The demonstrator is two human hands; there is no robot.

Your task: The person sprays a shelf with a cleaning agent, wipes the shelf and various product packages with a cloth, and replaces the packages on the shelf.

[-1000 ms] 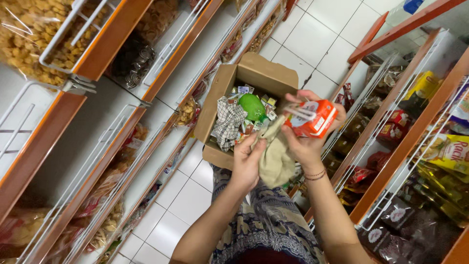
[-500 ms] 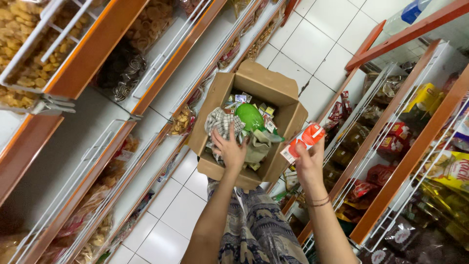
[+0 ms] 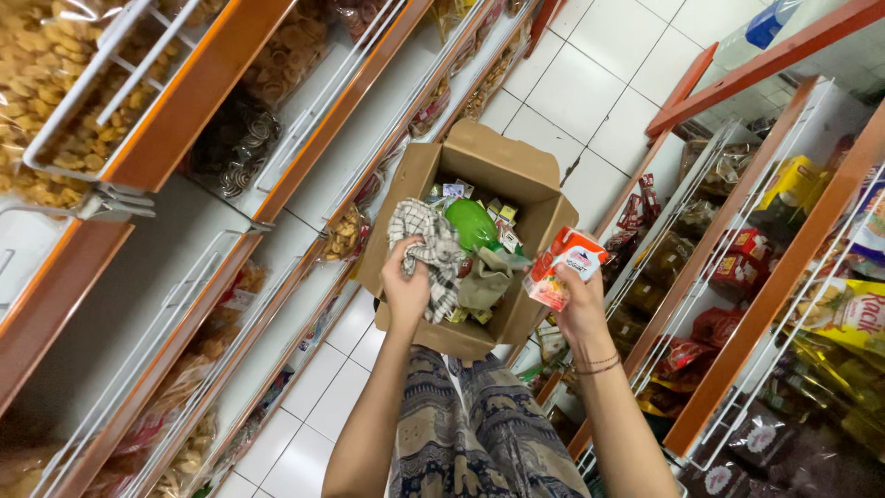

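While left hand [image 3: 406, 290] grips checkered cloth [image 3: 429, 258] over box [image 3: 410, 184] | right hand [image 3: 576, 304] grip, seemingly firm, holds carton [image 3: 564, 266] beside it

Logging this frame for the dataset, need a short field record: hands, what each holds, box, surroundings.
left hand: grip on checked cloth, at the box's near edge
right hand: grip on small orange and white carton, beside the box
cardboard box: open, flaps up, holds green packet and small packets
surroundings: orange shelves of bagged snacks on both sides, white tiled floor
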